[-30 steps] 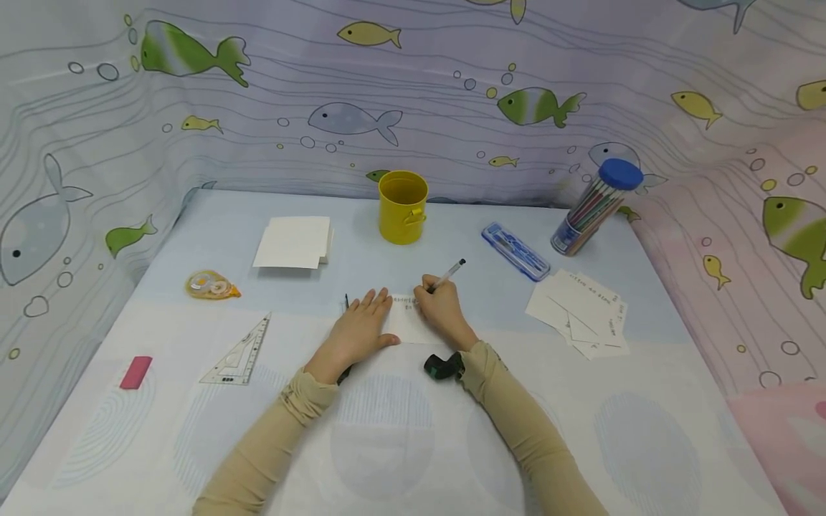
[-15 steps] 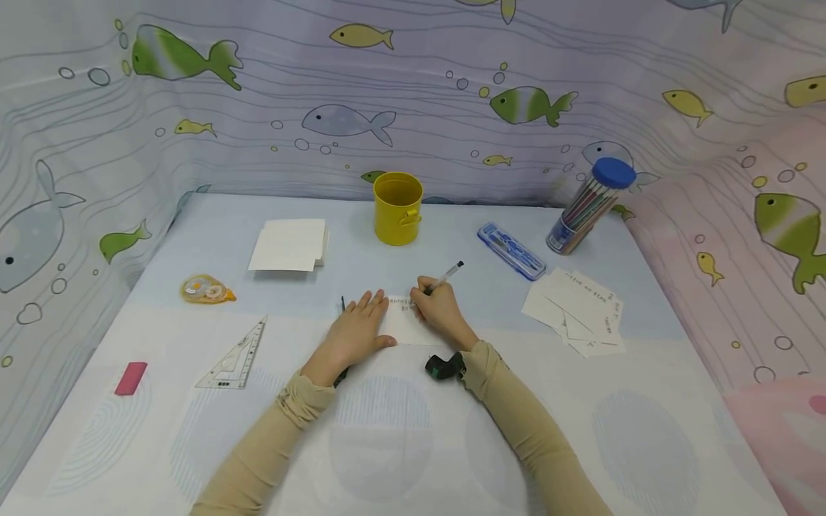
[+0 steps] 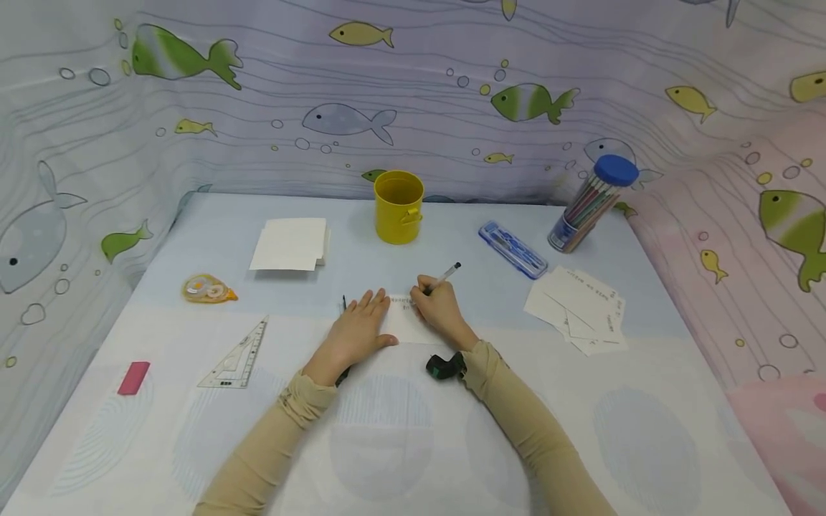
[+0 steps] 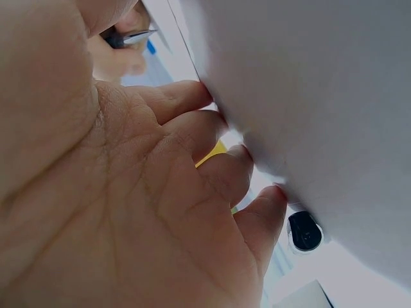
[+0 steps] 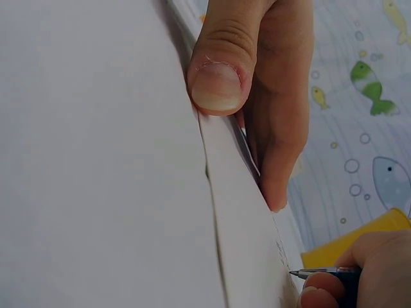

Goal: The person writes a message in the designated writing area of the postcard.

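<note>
A small white card [image 3: 408, 326] lies on the table in front of me, with lines of writing along its far edge. My left hand [image 3: 358, 327] presses flat on the card's left side with straight fingers [image 4: 212, 167]. My right hand [image 3: 437, 309] grips a pen [image 3: 444, 276], its tip [image 5: 294, 273] on the card near the writing. In the right wrist view the left thumb [image 5: 221, 80] rests on the card's edge [image 5: 237, 212]. A thin dark pen [image 3: 345, 304] lies partly hidden under the left hand.
A yellow cup [image 3: 399, 206] stands behind the card. A stack of blank cards [image 3: 290, 244], correction tape [image 3: 206, 288], set square [image 3: 237, 356] and pink eraser [image 3: 133, 378] lie left. A blue case [image 3: 513, 249], pencil tube [image 3: 592, 204] and written cards [image 3: 581, 309] lie right.
The right hand with the pen has crept slightly left along the card's writing line. The left hand stays pressed on the card.
</note>
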A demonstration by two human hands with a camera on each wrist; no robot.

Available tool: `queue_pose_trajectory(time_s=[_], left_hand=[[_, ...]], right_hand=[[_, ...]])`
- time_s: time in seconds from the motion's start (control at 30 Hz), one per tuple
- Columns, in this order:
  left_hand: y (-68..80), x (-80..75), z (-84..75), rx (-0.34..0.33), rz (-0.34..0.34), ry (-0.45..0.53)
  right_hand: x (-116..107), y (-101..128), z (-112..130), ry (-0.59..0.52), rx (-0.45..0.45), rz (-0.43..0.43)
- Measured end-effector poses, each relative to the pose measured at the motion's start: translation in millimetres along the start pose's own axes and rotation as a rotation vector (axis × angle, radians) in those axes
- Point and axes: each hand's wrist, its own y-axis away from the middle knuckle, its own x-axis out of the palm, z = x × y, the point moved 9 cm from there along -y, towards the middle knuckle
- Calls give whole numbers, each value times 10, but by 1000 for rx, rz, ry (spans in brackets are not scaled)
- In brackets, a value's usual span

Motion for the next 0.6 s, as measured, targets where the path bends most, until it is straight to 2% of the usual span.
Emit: queue_pose_trajectory(time_s=[0.23, 0.47, 0.6], left_hand=[[-9, 5, 7, -6, 4, -7], [-3, -27, -36, 11, -11, -4], [2, -24, -27, 3, -6, -6]], right_hand=[[-1, 1, -4, -7, -5, 7], [-28, 11, 17, 5, -13, -32], [-43, 67, 177, -1, -7, -18]])
